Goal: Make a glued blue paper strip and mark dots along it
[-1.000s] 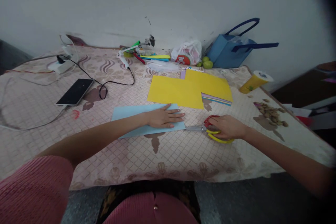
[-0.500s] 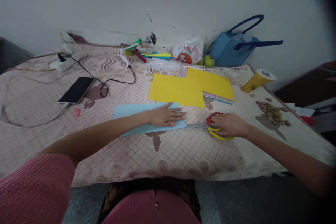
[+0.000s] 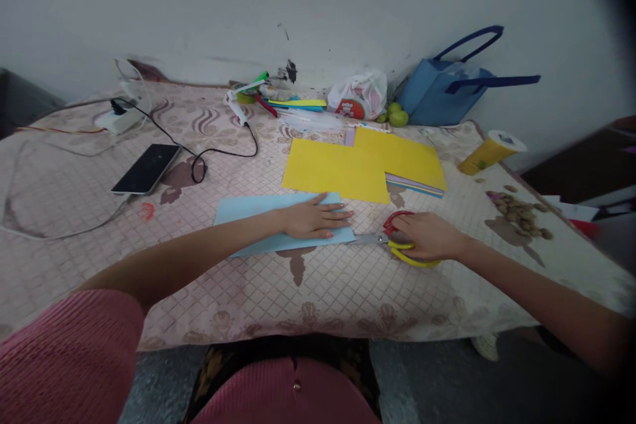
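A light blue paper sheet (image 3: pixel 248 207) lies on the patterned tablecloth in front of me. Across its right part my left hand (image 3: pixel 311 217) rests flat, fingers stretched out and pressing on the paper. My right hand (image 3: pixel 428 236) grips scissors (image 3: pixel 408 258) by their red and yellow handles. The blades point left and reach the paper's lower right corner; their tips are hard to make out there. Just behind the blue sheet lie a yellow sheet (image 3: pixel 332 169) and a stack of coloured paper (image 3: pixel 405 156) with yellow on top.
A phone (image 3: pixel 148 169) on a cable and a power strip (image 3: pixel 119 120) lie at left. A white glue gun (image 3: pixel 234 107) trails a black cord. At the back stand a plastic bag (image 3: pixel 358 96) and a blue bag (image 3: pixel 440 94). A yellow canister (image 3: pixel 487 154) and peanuts (image 3: pixel 521 213) lie at right.
My right hand has shifted slightly left with the scissors, bringing the blades further to the paper's corner. My left hand stays flat on the sheet.
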Available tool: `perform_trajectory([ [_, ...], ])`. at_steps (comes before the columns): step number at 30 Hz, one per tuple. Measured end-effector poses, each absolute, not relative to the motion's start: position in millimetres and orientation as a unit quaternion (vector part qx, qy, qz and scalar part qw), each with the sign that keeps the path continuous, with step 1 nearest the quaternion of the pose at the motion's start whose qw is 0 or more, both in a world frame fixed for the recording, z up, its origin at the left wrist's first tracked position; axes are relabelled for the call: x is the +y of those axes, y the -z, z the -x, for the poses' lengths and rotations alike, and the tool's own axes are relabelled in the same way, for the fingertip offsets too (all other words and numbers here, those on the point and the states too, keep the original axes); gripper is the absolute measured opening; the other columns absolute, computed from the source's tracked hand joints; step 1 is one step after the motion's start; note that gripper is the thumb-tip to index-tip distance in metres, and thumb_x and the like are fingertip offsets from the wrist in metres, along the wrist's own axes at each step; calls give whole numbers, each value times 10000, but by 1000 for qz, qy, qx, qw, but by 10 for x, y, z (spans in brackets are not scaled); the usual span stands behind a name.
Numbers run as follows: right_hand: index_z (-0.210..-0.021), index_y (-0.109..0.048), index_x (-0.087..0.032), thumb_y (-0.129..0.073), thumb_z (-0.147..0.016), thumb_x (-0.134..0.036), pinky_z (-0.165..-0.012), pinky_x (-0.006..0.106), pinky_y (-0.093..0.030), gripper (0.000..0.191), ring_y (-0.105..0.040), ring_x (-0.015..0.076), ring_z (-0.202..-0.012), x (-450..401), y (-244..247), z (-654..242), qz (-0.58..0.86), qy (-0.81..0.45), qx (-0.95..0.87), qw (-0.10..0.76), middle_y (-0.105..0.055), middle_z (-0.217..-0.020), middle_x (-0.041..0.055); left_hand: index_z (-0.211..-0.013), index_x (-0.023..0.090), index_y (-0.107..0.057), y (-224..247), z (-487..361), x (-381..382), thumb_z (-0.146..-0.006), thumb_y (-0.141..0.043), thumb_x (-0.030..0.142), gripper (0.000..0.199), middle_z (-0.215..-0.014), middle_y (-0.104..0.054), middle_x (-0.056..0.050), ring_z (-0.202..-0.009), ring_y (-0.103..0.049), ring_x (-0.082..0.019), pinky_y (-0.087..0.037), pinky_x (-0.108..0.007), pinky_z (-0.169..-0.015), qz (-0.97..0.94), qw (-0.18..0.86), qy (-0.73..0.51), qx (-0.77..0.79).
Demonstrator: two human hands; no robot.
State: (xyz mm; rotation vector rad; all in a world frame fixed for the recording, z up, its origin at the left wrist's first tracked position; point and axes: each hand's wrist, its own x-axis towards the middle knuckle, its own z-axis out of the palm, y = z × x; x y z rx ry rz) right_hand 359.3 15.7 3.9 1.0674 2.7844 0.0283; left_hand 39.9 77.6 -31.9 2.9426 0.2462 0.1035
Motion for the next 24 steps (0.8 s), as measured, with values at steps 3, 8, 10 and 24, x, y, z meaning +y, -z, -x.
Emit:
perform_trajectory([
  [3, -940, -532, -157, -552, -747, -375, -611, 315, -380, 292, -604, 234, -759, 152, -43, -3590, -357, -10, 929, 96, -637, -912, 114, -1428, 298, -166, 318, -398, 776, -938, -238, 430, 513, -1500, -189, 25, -1383, -141, -177, 39, -434, -1120, -990, 105, -40, 84],
  [8, -935, -522, -170, -538, -762, -394, -596, 295, -365, 283, -608, 220, -750, 148, -35, -3610, -364, -10, 924, 114, -642, -887, 99, -1428, 300, -167, 297, -401, 770, -941, -220, 430, 508, -1504, -171, 31, -1386, -119, -167, 55, -412, -1118, -990, 109, -26, 91],
  [10, -937, -514, -170, -534, -765, -401, -598, 295, -365, 289, -610, 223, -754, 148, -33, -3614, -364, -12, 923, 122, -641, -886, 97, -1429, 301, -163, 296, -401, 771, -942, -215, 431, 507, -1504, -169, 31, -1387, -115, -167, 58, -413, -1117, -990, 110, -23, 91],
  [24, -929, -527, -170, -568, -727, -362, -612, 301, -375, 282, -608, 233, -767, 99, -71, -3571, -383, -17, 919, 94, -636, -896, 103, -1427, 291, -177, 337, -401, 788, -942, -214, 419, 502, -1498, -200, 26, -1383, -137, -168, 51, -429, -1118, -991, 96, -40, 82],
])
